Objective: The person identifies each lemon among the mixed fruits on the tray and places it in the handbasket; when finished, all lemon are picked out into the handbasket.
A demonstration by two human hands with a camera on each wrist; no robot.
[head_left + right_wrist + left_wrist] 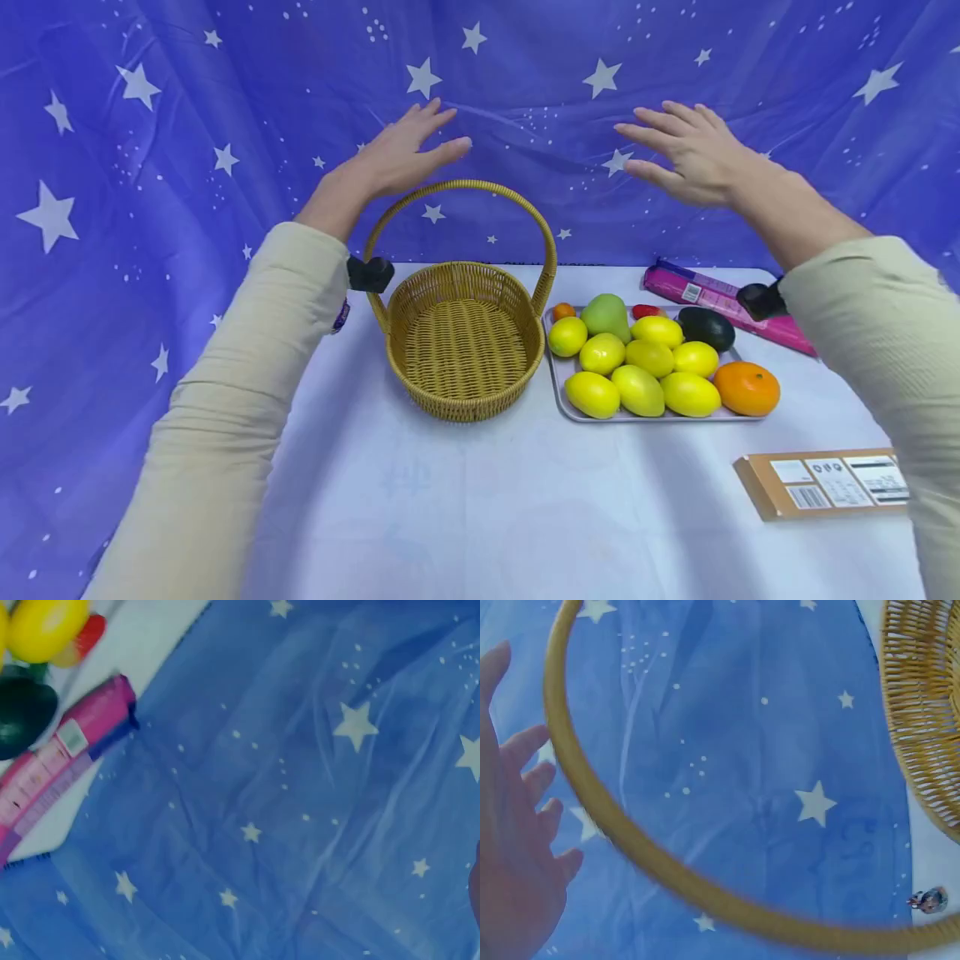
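Both hands are raised in front of the starry curtain and hold nothing. In the head view my left hand (401,154), fingers extended, is up beside the handle of a wicker basket (465,407); the left wrist view shows the arched handle (667,874) passing in front of the hand (517,825). The basket stands on the table with nothing inside. My right hand (693,154), fingers straight, hovers above and behind a tray (558,392) of fruit. Yellow lemons (592,393), a green pear (606,317), a large orange (747,388) and a dark green fruit (705,328) lie there.
A pink package (720,296) lies behind the tray at the right. Nearer, a brown cardboard box (825,483) with labels sits under the right forearm. The blue curtain (525,100) hangs at the table's back edge. Small red (647,311) and orange (563,311) fruits lie at the tray's back.
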